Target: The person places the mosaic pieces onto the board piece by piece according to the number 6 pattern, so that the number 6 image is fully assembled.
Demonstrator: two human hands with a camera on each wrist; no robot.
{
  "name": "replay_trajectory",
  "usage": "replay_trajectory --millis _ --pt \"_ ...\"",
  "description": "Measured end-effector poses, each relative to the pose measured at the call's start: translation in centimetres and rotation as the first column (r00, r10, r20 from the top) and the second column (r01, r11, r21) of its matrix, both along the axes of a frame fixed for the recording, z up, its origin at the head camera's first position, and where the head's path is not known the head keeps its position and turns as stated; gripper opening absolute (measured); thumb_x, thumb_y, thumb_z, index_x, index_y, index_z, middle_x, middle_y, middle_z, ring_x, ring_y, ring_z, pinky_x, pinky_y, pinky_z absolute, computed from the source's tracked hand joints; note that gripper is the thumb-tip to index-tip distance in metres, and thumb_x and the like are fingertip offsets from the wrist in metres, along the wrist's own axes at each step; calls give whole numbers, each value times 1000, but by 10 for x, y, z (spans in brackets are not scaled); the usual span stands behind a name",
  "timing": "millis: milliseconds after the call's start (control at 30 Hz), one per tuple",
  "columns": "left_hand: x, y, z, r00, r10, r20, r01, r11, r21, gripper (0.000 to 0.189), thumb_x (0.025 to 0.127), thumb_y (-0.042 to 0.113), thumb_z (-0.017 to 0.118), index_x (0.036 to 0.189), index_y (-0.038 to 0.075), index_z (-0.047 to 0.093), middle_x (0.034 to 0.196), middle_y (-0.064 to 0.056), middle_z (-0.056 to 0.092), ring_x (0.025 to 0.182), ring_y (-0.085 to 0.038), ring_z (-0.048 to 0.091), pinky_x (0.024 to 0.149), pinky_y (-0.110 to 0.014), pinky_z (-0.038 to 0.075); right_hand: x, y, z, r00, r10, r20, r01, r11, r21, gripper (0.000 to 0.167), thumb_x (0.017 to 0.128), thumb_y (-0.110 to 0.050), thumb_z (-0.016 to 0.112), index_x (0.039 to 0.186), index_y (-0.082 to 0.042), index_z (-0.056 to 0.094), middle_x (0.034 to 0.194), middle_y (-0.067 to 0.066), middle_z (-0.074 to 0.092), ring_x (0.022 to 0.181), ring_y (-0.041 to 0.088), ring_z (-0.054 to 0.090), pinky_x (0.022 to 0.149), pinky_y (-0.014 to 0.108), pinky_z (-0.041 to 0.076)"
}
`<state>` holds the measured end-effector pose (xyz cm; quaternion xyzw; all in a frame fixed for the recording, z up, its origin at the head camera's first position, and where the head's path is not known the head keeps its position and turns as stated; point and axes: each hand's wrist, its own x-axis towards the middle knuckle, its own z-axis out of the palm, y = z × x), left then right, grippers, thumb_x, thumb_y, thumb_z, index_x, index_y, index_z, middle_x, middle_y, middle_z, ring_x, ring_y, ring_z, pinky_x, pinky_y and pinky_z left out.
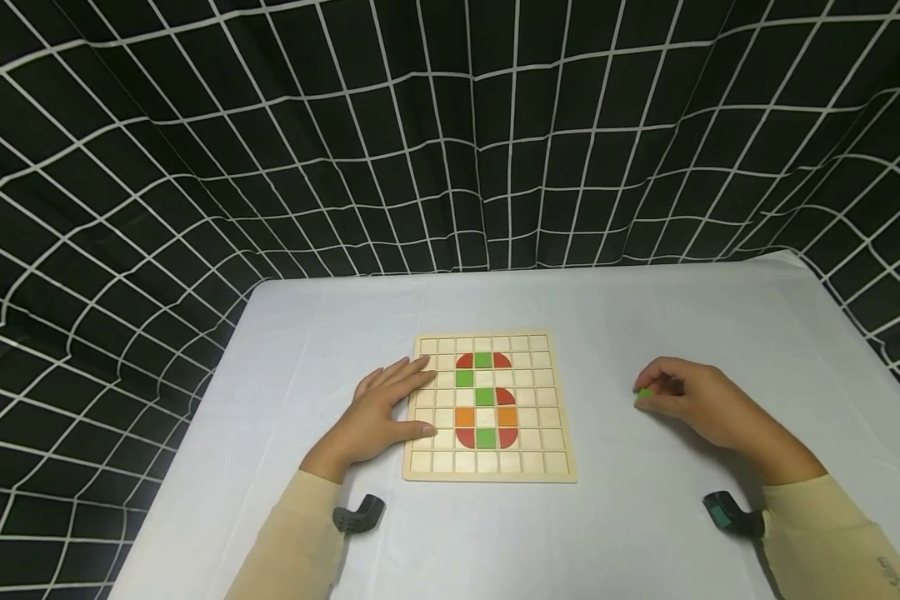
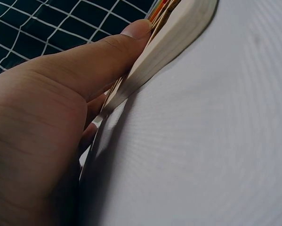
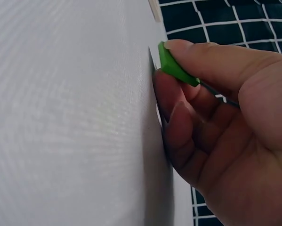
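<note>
A square wooden grid board (image 1: 547, 400) lies on the table, with red rounded tiles (image 1: 507, 437), green square tiles (image 1: 486, 438) and orange square tiles (image 1: 465, 417) set in its middle cells. My left hand (image 1: 378, 417) rests on the board's left edge, fingers spread and fairly straight; in the left wrist view its thumb (image 2: 103, 61) lies on the board's rim. Off to the right of the board, my right hand (image 1: 693, 400) pinches a green tile (image 3: 176, 70) between thumb and fingers, just above the table.
White cloth covers the table (image 1: 607, 533). Behind it and along both sides hangs a black curtain (image 1: 450, 167) with a white grid. A dark wrist device (image 1: 360, 514) sits at the left sleeve, another dark device (image 1: 731, 512) at the right sleeve.
</note>
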<state>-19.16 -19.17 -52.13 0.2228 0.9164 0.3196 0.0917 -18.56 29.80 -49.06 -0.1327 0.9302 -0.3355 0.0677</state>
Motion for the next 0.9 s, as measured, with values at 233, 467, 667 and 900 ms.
replay_trajectory --millis 233,467,667,900 --pt "0 0 1 1000 -2 4 2 1000 -2 86 92 49 87 165 24 51 177 11 28 164 -18 16 131 -49 1 -1 4 0 999 -49 19 50 998 -37 15 99 -13 83 110 -12 74 92 -1 65 86 21 64 69 26 53" --pt "0 0 1 1000 -4 1 4 1000 3 85 92 49 87 165 23 51 177 10 29 164 -20 16 131 -50 1 -1 4 2 998 -57 15 58 998 -25 16 101 -12 81 115 -10 75 101 2 70 96 26 65 73 26 55" --pt "0 0 2 1000 -3 2 3 1000 0 86 92 49 88 165 23 51 177 10 29 164 -19 17 131 -50 1 -1 6 5 997 -63 41 64 997 -40 19 103 -15 79 119 -8 73 106 5 70 102 34 69 71 29 57" --pt "0 1 1 1000 -3 0 3 1000 -6 86 92 50 87 165 24 51 177 11 28 164 -18 16 131 -50 1 -2 6 4 999 -50 21 52 995 -82 28 101 -10 80 126 -3 70 109 9 69 105 34 68 74 24 57"
